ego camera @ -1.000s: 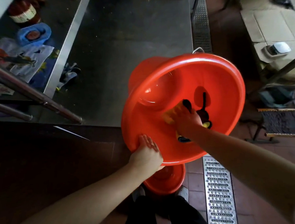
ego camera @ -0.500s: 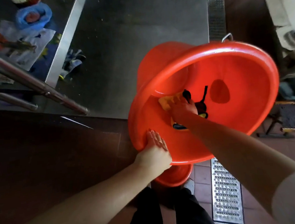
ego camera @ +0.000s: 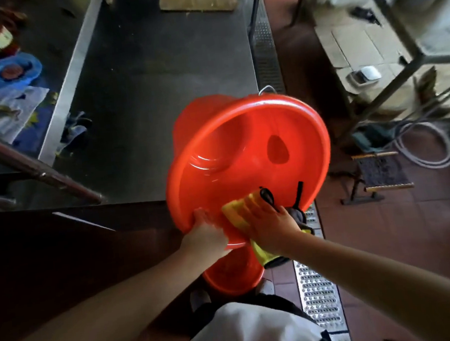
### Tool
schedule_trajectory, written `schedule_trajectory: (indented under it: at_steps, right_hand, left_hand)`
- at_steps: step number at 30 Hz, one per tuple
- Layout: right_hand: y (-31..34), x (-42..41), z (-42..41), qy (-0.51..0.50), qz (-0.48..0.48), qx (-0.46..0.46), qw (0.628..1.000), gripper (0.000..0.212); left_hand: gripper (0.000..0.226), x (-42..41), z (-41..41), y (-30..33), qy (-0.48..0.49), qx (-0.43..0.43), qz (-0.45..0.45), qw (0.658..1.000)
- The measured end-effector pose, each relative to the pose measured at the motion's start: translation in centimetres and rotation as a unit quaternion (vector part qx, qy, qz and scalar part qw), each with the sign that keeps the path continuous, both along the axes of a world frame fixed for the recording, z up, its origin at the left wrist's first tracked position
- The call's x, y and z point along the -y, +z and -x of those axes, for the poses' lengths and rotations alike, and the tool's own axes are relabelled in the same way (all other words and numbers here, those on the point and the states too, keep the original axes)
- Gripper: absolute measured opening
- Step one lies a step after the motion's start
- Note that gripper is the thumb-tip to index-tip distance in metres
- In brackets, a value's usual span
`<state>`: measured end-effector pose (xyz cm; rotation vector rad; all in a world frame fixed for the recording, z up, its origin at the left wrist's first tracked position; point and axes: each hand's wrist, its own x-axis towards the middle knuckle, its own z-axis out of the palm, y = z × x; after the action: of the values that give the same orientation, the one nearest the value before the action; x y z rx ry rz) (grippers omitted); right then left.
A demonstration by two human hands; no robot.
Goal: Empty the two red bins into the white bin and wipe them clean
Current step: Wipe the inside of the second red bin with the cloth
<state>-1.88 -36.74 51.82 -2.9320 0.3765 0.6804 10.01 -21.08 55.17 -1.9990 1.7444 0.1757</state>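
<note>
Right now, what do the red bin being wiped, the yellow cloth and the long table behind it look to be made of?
Red bin: glossy moulded plastic, judging by its bright highlights and translucent glow. Yellow cloth: soft matte fabric, folded under the right hand; exact weave unclear. Table: probably stainless steel, dull brushed grey sheen.
</note>
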Motion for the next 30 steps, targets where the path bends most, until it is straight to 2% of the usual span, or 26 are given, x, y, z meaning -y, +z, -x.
schedule_trajectory:
  at_steps: [4,9,15,21,24,26,28,30]
  right_hand:
    - [-0.6,0.6,-0.7,0.005,-0.003,-0.026,1.0,0.059]
    - [-2.1,1.6,-3.9,-0.004,0.002,-0.045,0.999,0.063]
    - [-5.8,3.4,-9.8,-0.009,0.014,-0.04,0.999,0.056]
    - [-8.9,5.6,-14.8,-0.024,-0.003,-0.02,1.0,0.052]
    - [-9.3,5.8,-15.7,-0.012,0.01,-0.021,1.0,0.054]
    - [-8.5,5.6,-15.3,-0.016,0.007,-0.031,0.999,0.053]
    - [-7.0,5.1,-13.7,-0.019,-0.006,-0.012,1.0,0.051]
    - [-5.0,4.0,-11.1,0.027,-0.006,0.019,0.999,0.061]
  left_hand:
    - [0.059,0.4,0.1,0.9,0.0,-0.014,-0.025,1.0]
    - [0.056,0.5,0.4,1.2,-0.01,0.01,-0.039,0.999]
    - [0.064,0.6,1.3,0.6,0.041,0.069,-0.137,0.987]
    - [0.056,0.2,1.7,-0.4,0.023,0.111,-0.038,0.993]
    - [0.055,0.7,1.6,-0.4,0.021,0.112,-0.037,0.993]
    - [0.068,0.6,1.4,-0.1,0.033,0.094,-0.044,0.994]
    - [0.067,0.6,1.2,0.0,0.029,0.083,-0.041,0.995]
    - [0.064,0.8,0.8,0.3,0.022,0.067,-0.031,0.997]
